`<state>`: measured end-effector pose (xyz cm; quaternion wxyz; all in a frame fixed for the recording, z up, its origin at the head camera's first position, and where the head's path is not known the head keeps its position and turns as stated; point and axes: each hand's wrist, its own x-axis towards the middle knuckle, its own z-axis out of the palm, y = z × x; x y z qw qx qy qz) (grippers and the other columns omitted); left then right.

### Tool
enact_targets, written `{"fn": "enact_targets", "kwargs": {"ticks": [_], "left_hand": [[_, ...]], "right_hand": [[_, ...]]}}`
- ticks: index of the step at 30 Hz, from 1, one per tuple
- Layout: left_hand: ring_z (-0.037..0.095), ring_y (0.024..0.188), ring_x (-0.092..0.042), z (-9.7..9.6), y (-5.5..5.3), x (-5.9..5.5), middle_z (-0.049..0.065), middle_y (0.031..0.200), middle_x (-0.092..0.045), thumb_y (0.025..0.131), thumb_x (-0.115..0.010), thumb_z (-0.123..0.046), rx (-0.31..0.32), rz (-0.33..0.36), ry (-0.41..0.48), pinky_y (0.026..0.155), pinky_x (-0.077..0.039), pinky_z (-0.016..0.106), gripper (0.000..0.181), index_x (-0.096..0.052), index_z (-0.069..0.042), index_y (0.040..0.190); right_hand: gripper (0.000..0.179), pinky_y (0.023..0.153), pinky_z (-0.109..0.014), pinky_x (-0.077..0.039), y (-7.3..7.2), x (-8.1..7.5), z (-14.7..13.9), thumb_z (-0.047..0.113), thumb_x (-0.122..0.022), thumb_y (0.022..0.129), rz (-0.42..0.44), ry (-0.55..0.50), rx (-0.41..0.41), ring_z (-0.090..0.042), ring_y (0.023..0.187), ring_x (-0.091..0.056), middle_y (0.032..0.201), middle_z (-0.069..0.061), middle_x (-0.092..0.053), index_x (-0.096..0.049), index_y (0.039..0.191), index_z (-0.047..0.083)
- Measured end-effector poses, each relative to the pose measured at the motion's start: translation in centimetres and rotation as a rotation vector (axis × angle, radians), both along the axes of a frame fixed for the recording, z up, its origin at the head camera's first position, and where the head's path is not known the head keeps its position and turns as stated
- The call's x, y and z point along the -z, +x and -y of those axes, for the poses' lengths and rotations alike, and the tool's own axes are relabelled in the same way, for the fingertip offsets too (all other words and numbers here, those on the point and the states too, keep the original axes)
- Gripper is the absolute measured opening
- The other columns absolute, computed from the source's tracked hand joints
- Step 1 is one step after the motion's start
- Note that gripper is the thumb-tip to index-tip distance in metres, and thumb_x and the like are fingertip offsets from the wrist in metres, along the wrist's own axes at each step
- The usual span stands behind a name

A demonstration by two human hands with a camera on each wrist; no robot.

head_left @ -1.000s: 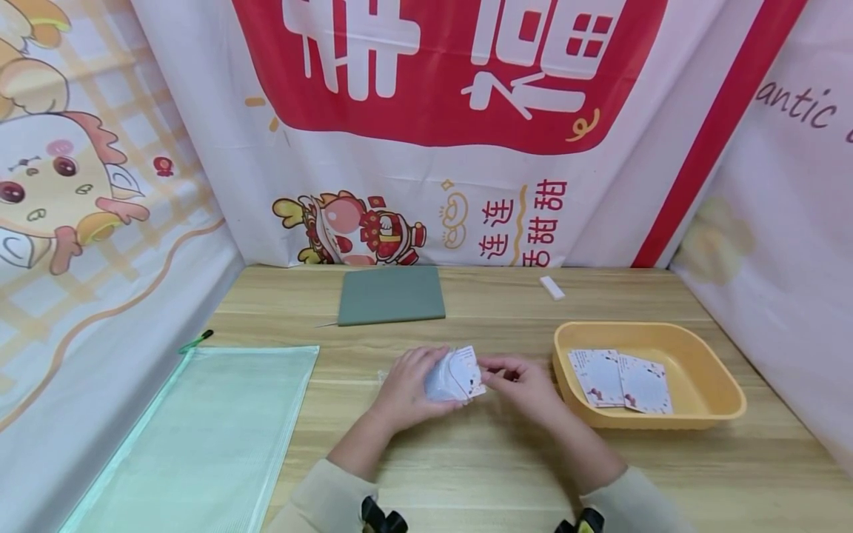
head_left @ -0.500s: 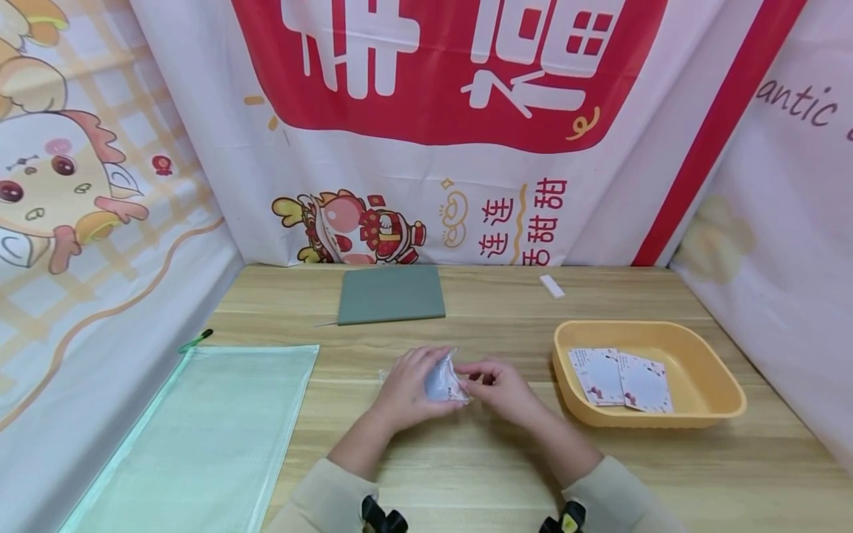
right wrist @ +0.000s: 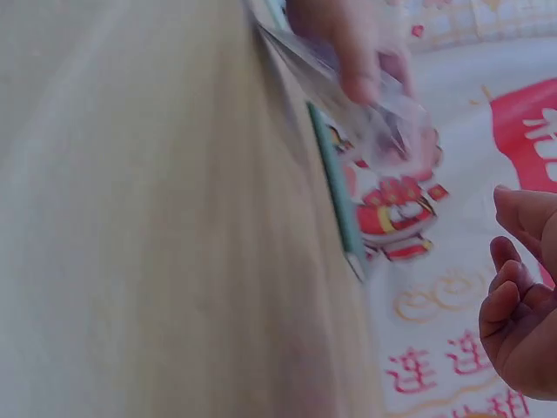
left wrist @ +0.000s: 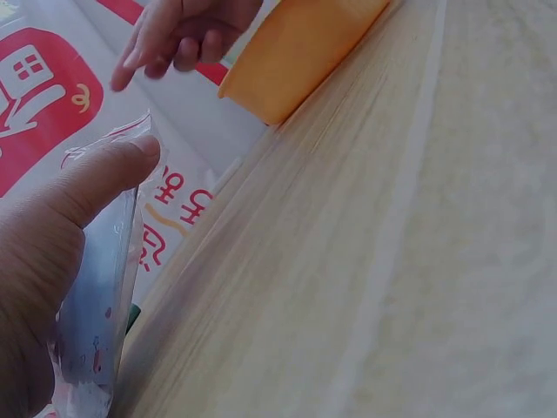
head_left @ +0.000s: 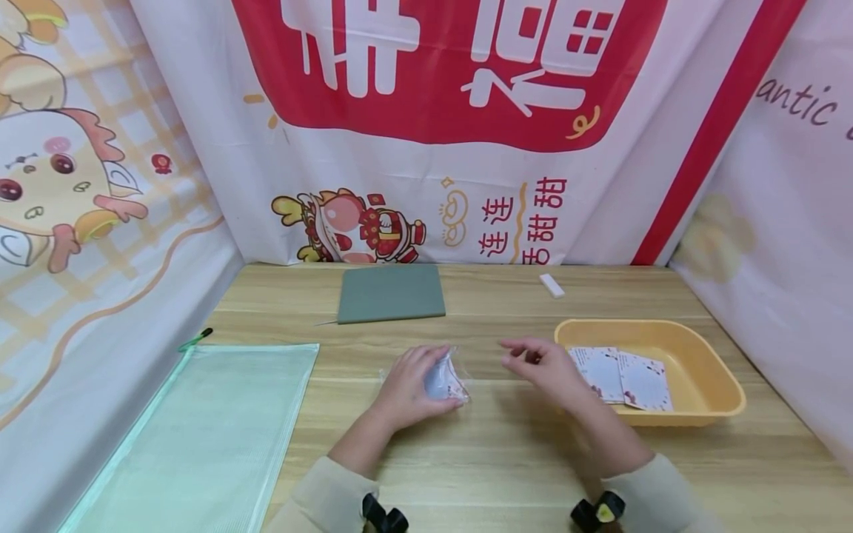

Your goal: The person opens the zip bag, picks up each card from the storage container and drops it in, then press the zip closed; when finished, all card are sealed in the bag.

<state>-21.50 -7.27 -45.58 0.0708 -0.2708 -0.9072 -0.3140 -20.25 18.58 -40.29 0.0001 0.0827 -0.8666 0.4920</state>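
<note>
My left hand (head_left: 408, 386) grips a clear plastic bag (head_left: 443, 381) with printed white cards inside, over the middle of the table. In the left wrist view, my thumb presses along the near face of the bag (left wrist: 100, 279), and its loose open end stands up past the thumb tip. My right hand (head_left: 545, 370) holds nothing; it hovers between the bag and the yellow basket (head_left: 706, 377), index finger out and the other fingers loosely bent, as the right wrist view shows. Inside the basket lie two small groups of printed cards (head_left: 645, 383), side by side.
A grey-green notebook (head_left: 392, 295) lies at the back of the table, with a small white block (head_left: 552, 286) farther right. On the left is a pale green zip pouch (head_left: 193, 437) with a green pull tab. Printed cloths (head_left: 600, 200) enclose the back and sides.
My right hand pushed a card into the bag, let go of it and moved right toward the basket. My left hand keeps its grip on the bag in the same place.
</note>
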Motion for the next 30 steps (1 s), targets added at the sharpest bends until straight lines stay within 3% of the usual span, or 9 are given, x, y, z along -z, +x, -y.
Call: {"fn": "enact_targets", "kwargs": {"ticks": [6, 11, 19, 25, 27, 30], "left_hand": [[0.029, 0.126, -0.051, 0.0, -0.1, 0.1, 0.009, 0.135, -0.057, 0.072, -0.08, -0.049, 0.009, -0.004, 0.006, 0.108, -0.041, 0.051, 0.087, -0.048, -0.013, 0.144], [0.029, 0.125, -0.051, -0.1, -0.2, 0.2, 0.009, 0.135, -0.057, 0.072, -0.08, -0.05, 0.015, -0.002, 0.009, 0.107, -0.041, 0.051, 0.087, -0.048, -0.013, 0.144], [0.028, 0.125, -0.052, 0.0, -0.2, 0.1, 0.008, 0.134, -0.057, 0.071, -0.08, -0.05, 0.013, 0.0, 0.009, 0.107, -0.042, 0.051, 0.087, -0.049, -0.013, 0.144], [0.028, 0.126, -0.051, 0.0, 0.0, 0.0, 0.008, 0.136, -0.056, 0.071, -0.08, -0.051, 0.003, 0.014, 0.004, 0.108, -0.041, 0.051, 0.088, -0.048, -0.013, 0.144], [0.028, 0.126, -0.051, 0.0, 0.0, 0.0, 0.008, 0.136, -0.056, 0.071, -0.08, -0.051, 0.002, 0.013, 0.004, 0.108, -0.041, 0.051, 0.088, -0.048, -0.013, 0.144], [0.028, 0.127, -0.051, 0.0, 0.0, 0.0, 0.008, 0.136, -0.056, 0.071, -0.08, -0.051, -0.002, 0.018, 0.008, 0.109, -0.04, 0.051, 0.089, -0.048, -0.013, 0.144]], "right_hand": [[0.039, 0.059, -0.023, -0.045, -0.4, -1.9, -5.5, 0.031, -0.068, 0.092, -0.019, 0.13, 0.087, -0.012, 0.077, -0.05, 0.1, -0.009, -0.063, -0.066, 0.125, 0.01], [0.053, 0.064, -0.024, -0.045, -0.9, -2.4, -10.3, 0.043, -0.065, 0.092, 0.038, 0.239, 0.159, -0.015, 0.088, -0.051, 0.112, -0.013, -0.062, -0.06, 0.133, 0.009], [0.063, 0.07, -0.026, -0.049, -1.6, -1.0, -16.7, 0.042, -0.065, 0.092, 0.13, 0.386, 0.15, -0.03, 0.1, -0.053, 0.123, -0.027, -0.057, -0.053, 0.137, -0.001], [0.057, 0.082, -0.049, -0.053, -1.9, 0.1, -19.1, 0.033, -0.072, 0.087, 0.156, 0.51, 0.11, -0.04, 0.101, -0.054, 0.125, -0.034, -0.055, -0.059, 0.127, -0.006], [0.062, 0.088, -0.058, -0.05, -2.1, 0.5, -19.7, 0.036, -0.074, 0.085, 0.207, 0.533, 0.099, -0.044, 0.105, -0.054, 0.127, -0.036, -0.053, -0.058, 0.127, -0.007], [0.073, 0.091, -0.061, -0.046, -2.4, 1.3, -20.4, 0.043, -0.076, 0.081, 0.287, 0.54, 0.084, -0.043, 0.105, -0.053, 0.128, -0.036, -0.053, -0.055, 0.129, -0.007]]}}
